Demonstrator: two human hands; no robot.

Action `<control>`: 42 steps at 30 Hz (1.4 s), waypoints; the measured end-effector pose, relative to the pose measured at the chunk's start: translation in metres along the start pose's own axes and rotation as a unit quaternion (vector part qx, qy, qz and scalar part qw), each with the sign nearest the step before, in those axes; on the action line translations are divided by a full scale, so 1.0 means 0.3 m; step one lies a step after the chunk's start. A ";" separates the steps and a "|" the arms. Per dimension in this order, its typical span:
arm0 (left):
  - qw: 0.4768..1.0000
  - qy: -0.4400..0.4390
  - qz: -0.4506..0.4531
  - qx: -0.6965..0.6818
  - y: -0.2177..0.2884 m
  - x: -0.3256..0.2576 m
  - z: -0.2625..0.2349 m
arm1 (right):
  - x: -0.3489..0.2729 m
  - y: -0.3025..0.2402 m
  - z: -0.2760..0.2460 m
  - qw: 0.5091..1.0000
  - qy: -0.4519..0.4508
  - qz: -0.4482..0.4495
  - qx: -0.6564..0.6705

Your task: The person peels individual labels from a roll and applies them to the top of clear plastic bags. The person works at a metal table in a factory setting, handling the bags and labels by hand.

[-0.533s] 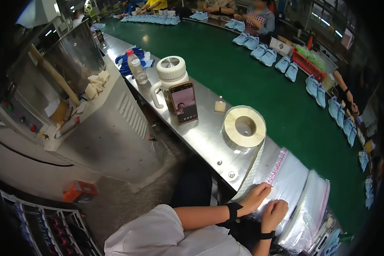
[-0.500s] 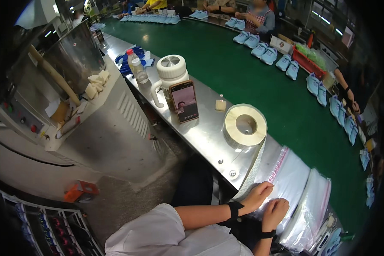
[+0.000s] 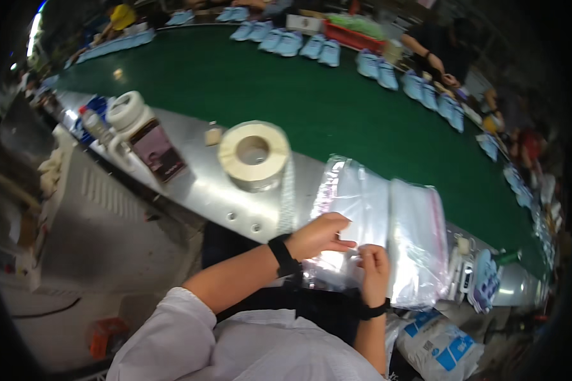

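Over a stack of clear plastic bags (image 3: 362, 197) my left hand (image 3: 324, 236) is held with its thumb and fingers apart, and I see nothing in it. Just to its right, my right hand (image 3: 374, 261) has its fingers curled together at the tips; whether they pinch something small does not show. A second stack of clear bags (image 3: 418, 238) with a pink edge lies to the right. Left of the bags stands a large roll of labels (image 3: 235, 164), its strip of labels (image 3: 288, 202) hanging down toward my left hand.
On the metal bench (image 3: 200, 190) stand a white jug (image 3: 128, 114), a phone (image 3: 157, 151) and bottles (image 3: 95, 124). Beyond runs a green belt (image 3: 203, 82) with pale blue shoes (image 3: 279, 43) along its far side. A shoe (image 3: 484, 279) lies right of the bags. Co-workers sit opposite.
My view has swung to the right, so the bench things sit farther left. My left hand's fingers have spread from a curl; both hands stay close together over the bags.
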State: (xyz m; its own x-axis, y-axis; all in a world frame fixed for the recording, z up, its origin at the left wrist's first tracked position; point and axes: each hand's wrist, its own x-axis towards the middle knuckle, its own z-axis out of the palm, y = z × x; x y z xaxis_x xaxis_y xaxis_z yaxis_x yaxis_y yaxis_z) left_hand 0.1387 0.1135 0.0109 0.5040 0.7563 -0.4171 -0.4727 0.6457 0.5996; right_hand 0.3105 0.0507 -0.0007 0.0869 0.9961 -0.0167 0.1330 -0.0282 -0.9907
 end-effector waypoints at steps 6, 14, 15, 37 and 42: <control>0.979 -0.054 -0.005 0.194 -0.084 0.158 0.010 | -0.002 -0.072 -0.087 0.993 0.049 -0.102 0.010; 0.966 -0.149 -0.191 -0.095 -0.106 0.137 0.005 | -0.055 -0.075 -0.010 0.986 -0.054 -0.124 -0.099; 0.972 -0.128 -0.177 -0.089 -0.095 0.098 -0.008 | -0.073 -0.083 -0.006 0.965 -0.063 -0.178 -0.183; 0.943 0.174 0.179 0.221 -0.106 -0.376 -0.209 | -0.026 0.020 -0.539 0.935 0.329 0.005 -0.133; 0.865 0.335 0.248 0.279 -0.071 -0.419 -0.295 | -0.158 0.110 -0.662 0.821 0.419 -0.015 -0.388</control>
State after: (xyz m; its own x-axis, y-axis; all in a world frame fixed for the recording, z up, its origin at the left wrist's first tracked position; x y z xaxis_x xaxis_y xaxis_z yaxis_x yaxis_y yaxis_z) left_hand 0.0214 0.0138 -0.0099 -0.2822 0.9374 -0.2041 0.0065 0.2146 0.9767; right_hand 0.5067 -0.0141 -0.0060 0.6766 0.5998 0.4271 0.7087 -0.3731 -0.5987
